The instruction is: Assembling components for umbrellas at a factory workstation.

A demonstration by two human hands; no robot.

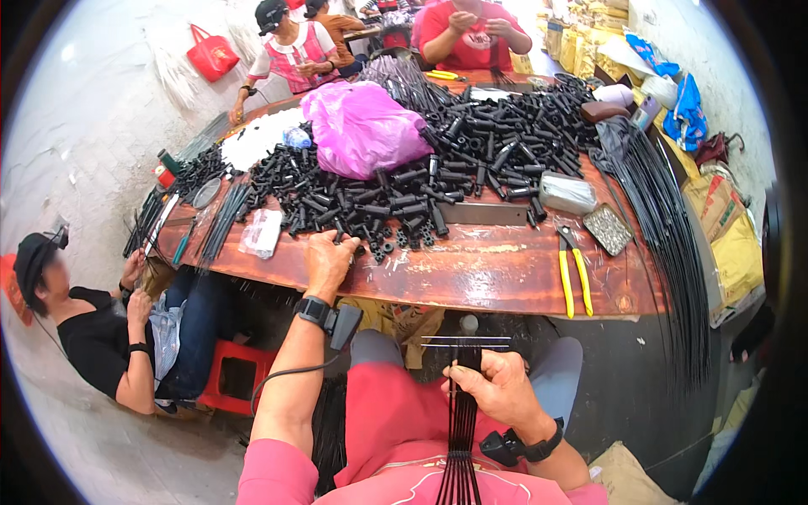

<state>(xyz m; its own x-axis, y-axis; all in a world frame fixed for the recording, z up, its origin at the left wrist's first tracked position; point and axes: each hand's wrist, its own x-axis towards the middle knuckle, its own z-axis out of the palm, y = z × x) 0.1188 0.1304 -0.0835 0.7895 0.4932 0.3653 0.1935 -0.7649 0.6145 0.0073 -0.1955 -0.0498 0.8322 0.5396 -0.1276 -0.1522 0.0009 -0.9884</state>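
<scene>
My left hand (330,263) reaches to the table's near edge, at the front of a heap of short black plastic tubes (387,202). Its fingers are bent together among the tubes, and the tips are partly hidden. Over my lap, my right hand (497,385) is closed round a bundle of thin black strips (462,421). The strips fan out toward my chest. Thin silvery rods (488,344) lie crosswise at the far end of the bundle, just beyond my fingers.
Yellow-handled pliers (576,273), a tin of small metal bits (608,229) and a clear box (567,194) lie at right on the wooden table (471,282). Long black strands (673,261) hang over its right edge. A pink bag (362,126) tops the heap. Co-workers sit left and across.
</scene>
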